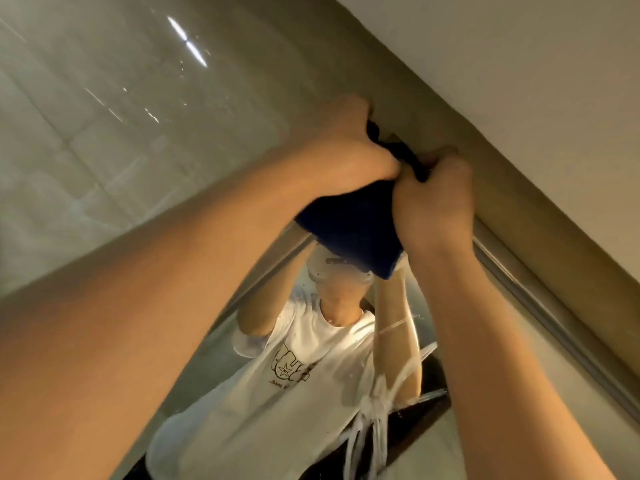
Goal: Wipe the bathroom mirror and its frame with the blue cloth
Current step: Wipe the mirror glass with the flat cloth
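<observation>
Both arms are raised high against the mirror [138, 140], near its upper edge. My left hand [346, 147] and my right hand [436, 199] are both closed on the dark blue cloth [349, 230], bunched between them. The cloth hangs down below the hands and touches the glass. Just above the hands runs the mirror's frame [540, 271], a grey strip that slants down to the right. The mirror shows a person in a white printed T-shirt with both arms up.
A pale ceiling or wall [519, 64] fills the upper right, beyond the frame. The mirror reflects tiled walls, light streaks and a dark wooden ledge [429, 414] at the lower right. White smears mark the glass near there.
</observation>
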